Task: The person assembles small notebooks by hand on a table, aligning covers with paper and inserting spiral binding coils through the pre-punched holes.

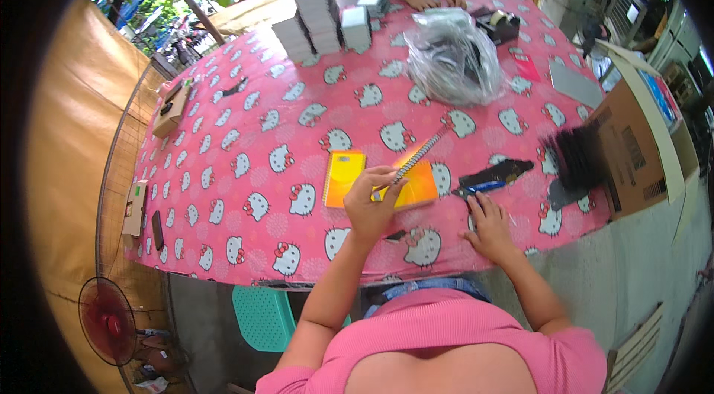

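My left hand (374,203) is closed on a dark spiral binding coil (420,157), which slants up to the right. Beneath it lies an orange-and-yellow notebook (421,184), partly covered by the hand. Beside that notebook, to the left, is another yellow-orange notebook (343,178) with a spiral along its left edge. My right hand (491,230) rests on the table with its fingers stretched out and apart. Its fingertips touch or nearly touch a blue-handled hand tool (483,187), whose exact kind is unclear. Under the tool is a black scrap-like piece (507,170).
A pink patterned cloth (223,171) covers the table. Stacks of pads (316,11) and a clear plastic bag (455,59) stand farther back. At the right are black coils (579,157) and a cardboard box (639,137). Across the table, a co-worker's hands (439,3) rest.
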The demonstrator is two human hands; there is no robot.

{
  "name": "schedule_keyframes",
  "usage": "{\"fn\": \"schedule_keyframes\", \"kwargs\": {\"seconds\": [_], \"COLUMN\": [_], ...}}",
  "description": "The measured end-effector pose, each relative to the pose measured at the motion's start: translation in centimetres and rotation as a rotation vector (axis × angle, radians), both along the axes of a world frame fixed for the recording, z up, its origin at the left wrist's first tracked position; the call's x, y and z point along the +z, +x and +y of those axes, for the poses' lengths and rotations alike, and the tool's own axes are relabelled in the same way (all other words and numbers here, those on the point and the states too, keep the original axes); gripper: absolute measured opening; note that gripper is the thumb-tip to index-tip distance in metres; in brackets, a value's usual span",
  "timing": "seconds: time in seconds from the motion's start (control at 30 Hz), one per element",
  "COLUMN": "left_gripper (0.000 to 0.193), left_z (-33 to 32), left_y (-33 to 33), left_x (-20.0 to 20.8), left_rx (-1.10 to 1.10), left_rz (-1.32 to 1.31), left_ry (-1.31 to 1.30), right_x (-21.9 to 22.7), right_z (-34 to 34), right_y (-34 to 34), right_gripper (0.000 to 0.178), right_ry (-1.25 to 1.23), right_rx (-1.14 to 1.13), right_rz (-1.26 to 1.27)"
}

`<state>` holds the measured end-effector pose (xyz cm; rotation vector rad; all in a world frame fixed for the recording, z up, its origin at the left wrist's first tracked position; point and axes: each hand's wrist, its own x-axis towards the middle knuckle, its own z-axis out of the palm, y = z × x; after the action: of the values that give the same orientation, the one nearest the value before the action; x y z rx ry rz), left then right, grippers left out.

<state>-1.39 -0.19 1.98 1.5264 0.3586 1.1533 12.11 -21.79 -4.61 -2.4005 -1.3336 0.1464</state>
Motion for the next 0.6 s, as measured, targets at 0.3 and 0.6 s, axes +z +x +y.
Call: {"fn": "schedule_keyframes", "kwargs": {"seconds": [0.3, 0.6], "left_gripper": [0.023, 0.018], "left_z": [-2.6, -2.5], "left_y": [-1.1, -1.4], "left_x": [-5.1, -6.9], "left_rx": [0.137, 0.031], "left_rz": [0.322, 0.225], "left_ry": [0.478, 0.399], "right_x": [-2.6, 4.9], "right_z": [-0.8, 2.4], "right_y": [3.3, -0.4], "right_gripper": [0.065, 0.040], "right_ry": [0.060, 0.164], "right_rx": [0.033, 0.193], "right_rz": [-0.185, 0.313]}}
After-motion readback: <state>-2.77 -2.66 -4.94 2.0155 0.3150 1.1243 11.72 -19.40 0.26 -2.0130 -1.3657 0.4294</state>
